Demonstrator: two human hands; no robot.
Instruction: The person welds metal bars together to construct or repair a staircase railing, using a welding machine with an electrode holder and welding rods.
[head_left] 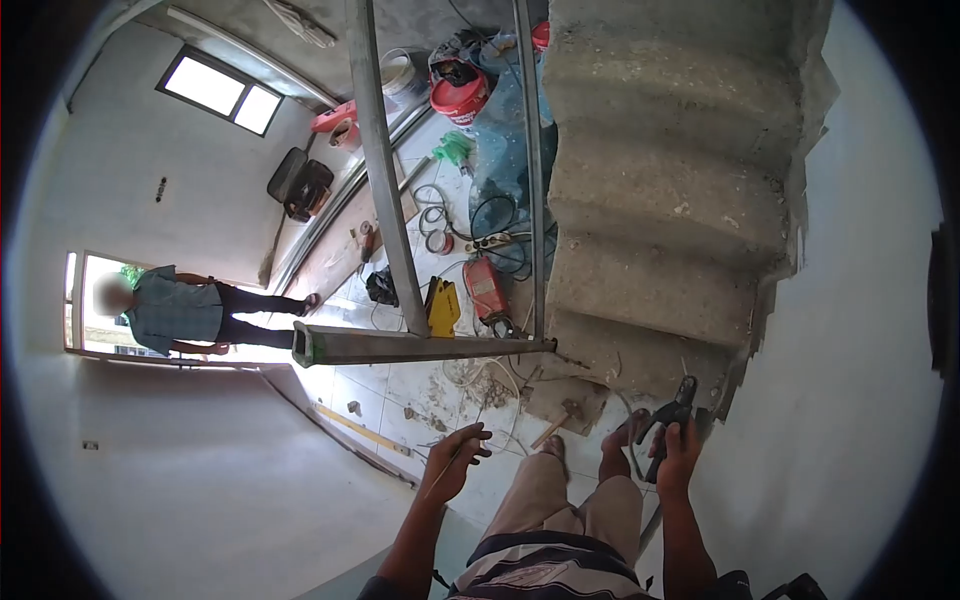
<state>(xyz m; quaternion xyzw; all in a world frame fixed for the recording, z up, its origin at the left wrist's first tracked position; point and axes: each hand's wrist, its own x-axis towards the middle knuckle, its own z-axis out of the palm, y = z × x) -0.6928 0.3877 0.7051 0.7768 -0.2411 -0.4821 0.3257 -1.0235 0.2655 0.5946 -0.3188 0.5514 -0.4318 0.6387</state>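
My right hand is wrapped round a black welding electrode holder, its jaw end pointing up toward the lowest stair. A cable hangs beside it near my feet. Out to the left, my left hand is partly closed, with a thin rod running back from the fingers along the wrist. Ahead of both hands stands a metal frame, made of a horizontal square tube and upright posts. It is apart from my hands. A hammer lies on the floor by my foot.
Rough concrete stairs rise ahead on the right. A red welding machine, yellow tool, angle grinder, cables and a red bucket lie beyond the frame. Another person stands by the doorway at left.
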